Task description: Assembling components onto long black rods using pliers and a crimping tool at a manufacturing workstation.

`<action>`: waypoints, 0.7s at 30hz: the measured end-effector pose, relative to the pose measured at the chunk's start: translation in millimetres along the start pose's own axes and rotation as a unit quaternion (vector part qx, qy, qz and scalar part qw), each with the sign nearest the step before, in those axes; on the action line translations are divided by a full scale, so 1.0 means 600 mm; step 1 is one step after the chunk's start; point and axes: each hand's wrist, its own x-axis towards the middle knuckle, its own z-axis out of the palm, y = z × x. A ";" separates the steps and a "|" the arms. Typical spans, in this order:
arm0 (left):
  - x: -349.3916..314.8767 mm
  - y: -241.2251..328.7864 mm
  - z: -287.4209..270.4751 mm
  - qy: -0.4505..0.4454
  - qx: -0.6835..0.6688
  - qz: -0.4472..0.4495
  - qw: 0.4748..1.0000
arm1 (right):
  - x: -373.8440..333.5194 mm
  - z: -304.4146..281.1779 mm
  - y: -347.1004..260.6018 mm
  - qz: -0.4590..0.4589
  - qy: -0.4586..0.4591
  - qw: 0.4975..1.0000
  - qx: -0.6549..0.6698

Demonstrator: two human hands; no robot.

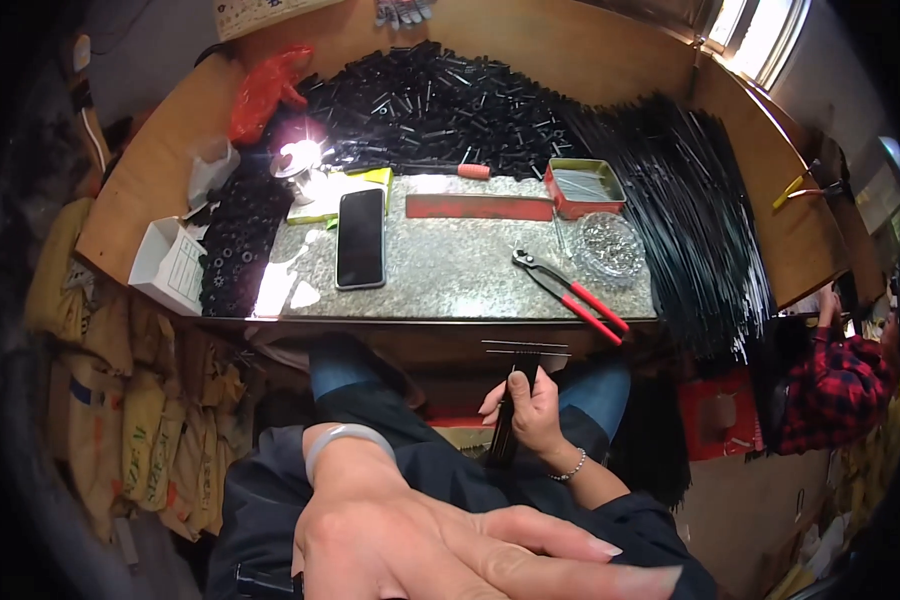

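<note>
My left hand [420,545], with a pale bangle at the wrist, is raised close to the camera and fills the lower middle. Its visible fingers are stretched out to the right, and nothing shows in them; part of the hand is cut off by the lower edge. Over my lap, my right hand [536,412], with a beaded bracelet, is closed round a bundle of thin black rods [503,435], thumb on top. Just beyond the fingers, a few thin light rods [526,348] lie crosswise in front of the table edge.
On the stone slab [440,280] lie a black phone [360,240], red-handled pincers [570,295], a red bar [490,207], a red tin [585,188] and a glass dish [610,247]. A lit lamp [300,160], black parts [430,110] and long black rods [690,210] surround it. Another person [835,385] sits right.
</note>
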 end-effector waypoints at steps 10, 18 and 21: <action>-0.125 -0.026 -0.041 0.431 0.273 -0.103 0.854 | 0.001 0.007 -0.010 0.017 -0.010 0.999 0.050; -0.278 -0.023 -0.119 0.500 0.275 -0.331 0.751 | -0.008 0.027 -0.003 -0.010 -0.017 0.998 0.065; -0.248 -0.064 -0.101 0.527 0.209 -0.344 0.749 | -0.005 0.029 0.003 0.014 -0.012 0.996 0.088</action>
